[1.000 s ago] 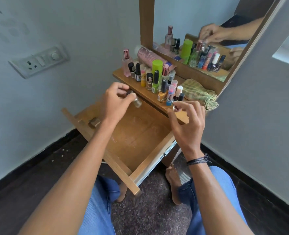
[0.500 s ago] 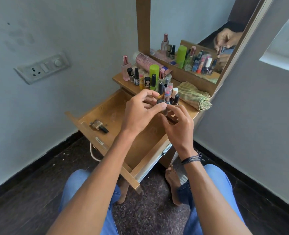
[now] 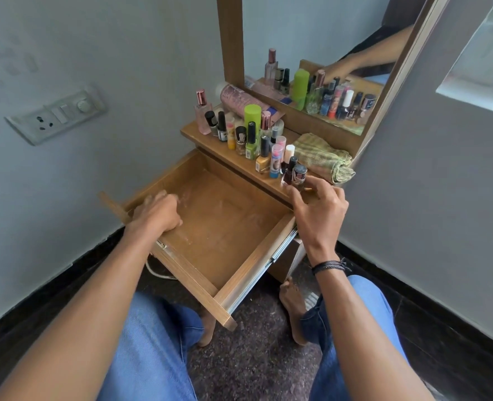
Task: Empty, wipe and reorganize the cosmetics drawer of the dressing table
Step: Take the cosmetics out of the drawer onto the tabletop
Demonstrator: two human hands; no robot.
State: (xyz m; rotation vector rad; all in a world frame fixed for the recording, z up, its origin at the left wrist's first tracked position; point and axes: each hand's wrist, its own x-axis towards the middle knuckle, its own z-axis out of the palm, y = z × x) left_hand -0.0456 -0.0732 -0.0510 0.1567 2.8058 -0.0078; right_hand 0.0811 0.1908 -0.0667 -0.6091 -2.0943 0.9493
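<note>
The wooden drawer (image 3: 225, 227) of the dressing table is pulled out and its dusty floor is bare. My left hand (image 3: 157, 212) is down in its near left corner with the fingers curled; what lies under it is hidden. Resting at the shelf's front edge, my right hand (image 3: 319, 209) has thumb and fingers around the base of a small dark-capped nail polish bottle (image 3: 299, 175). That bottle stands at the right end of the row of cosmetics (image 3: 251, 134) on the shelf (image 3: 194, 133).
A folded green cloth (image 3: 323, 160) lies on the shelf right of the bottles, under the mirror (image 3: 340, 39). A switch plate (image 3: 57, 114) is on the left wall. My knees and bare feet (image 3: 294, 311) are below the drawer, close to its front rim (image 3: 199, 287).
Both hands were together on the small bottle over the drawer. The right hand has since carried it to the shelf, and the left hand dropped into the drawer's left corner, covering the little bottle there.
</note>
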